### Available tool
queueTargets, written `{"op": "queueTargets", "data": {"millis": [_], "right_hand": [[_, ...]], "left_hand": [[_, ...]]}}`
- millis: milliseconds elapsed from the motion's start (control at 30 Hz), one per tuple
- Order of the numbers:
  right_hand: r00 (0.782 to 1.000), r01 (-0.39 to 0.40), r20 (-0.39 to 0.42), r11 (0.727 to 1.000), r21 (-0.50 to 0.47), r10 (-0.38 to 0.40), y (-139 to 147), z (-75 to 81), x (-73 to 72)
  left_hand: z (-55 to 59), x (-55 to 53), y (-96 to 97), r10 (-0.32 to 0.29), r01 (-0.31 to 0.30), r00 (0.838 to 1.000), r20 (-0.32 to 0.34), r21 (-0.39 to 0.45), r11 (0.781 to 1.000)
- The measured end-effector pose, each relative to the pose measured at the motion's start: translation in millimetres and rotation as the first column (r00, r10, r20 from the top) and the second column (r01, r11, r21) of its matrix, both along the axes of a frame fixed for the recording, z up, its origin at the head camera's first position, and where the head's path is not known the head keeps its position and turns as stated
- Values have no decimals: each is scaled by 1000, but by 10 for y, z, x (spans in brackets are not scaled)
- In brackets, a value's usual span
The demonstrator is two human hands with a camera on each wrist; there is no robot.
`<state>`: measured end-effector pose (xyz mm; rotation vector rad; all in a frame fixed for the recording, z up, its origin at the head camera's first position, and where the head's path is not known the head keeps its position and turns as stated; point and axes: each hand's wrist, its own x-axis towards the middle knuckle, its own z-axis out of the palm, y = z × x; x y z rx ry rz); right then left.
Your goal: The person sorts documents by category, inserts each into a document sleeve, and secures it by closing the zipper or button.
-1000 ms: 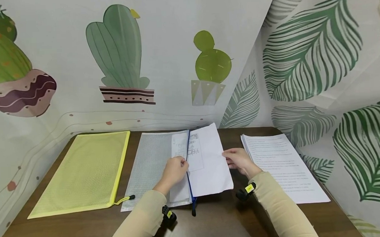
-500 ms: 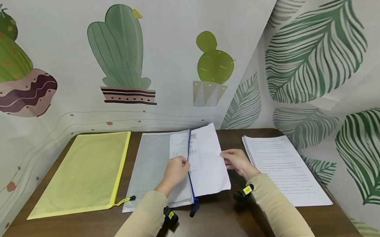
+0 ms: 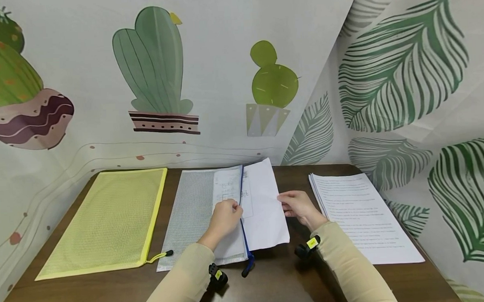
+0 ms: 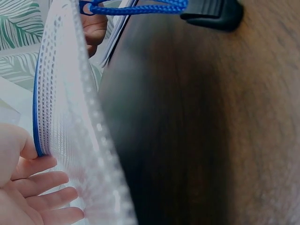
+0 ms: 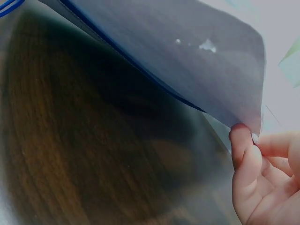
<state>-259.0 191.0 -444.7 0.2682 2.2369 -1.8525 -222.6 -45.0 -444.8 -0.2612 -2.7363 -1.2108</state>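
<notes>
A mesh zipper pouch (image 3: 193,206) with a blue zipper lies in the middle of the table, its opening facing right. White printed paper (image 3: 264,212) sits partly inside it, the rest sticking out past the zipper. My left hand (image 3: 224,218) pinches the pouch's zipper edge between thumb and forefinger; in the left wrist view the other fingers (image 4: 47,192) spread loosely along the mesh. At the paper's right edge, my right hand (image 3: 301,206) pinches it between thumb and fingers, seen also in the right wrist view. A blue cord with a black zipper pull (image 4: 213,11) hangs at the pouch's near corner.
To the left lies a yellow mesh zipper pouch (image 3: 104,218) with a yellow cord pull. A stack of printed sheets (image 3: 360,218) lies at the right. The brown table (image 3: 271,287) meets a patterned wall covering at the back.
My right hand has moved a little left with the paper, and more of the sheet is now inside the pouch. My left hand has kept its hold on the zipper edge.
</notes>
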Motion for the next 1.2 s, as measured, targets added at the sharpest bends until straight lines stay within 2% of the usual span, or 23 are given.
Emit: {"op": "queueTargets", "data": {"millis": [300, 1200], "right_hand": [[1000, 2, 4, 999, -40, -2, -63, -11, 7], [1000, -20, 5, 997, -74, 21, -251, -29, 32]], "left_hand": [[18, 23, 5, -8, 8, 1000, -29, -4, 1000], [46, 45, 43, -18, 17, 1000, 21, 27, 999]]}}
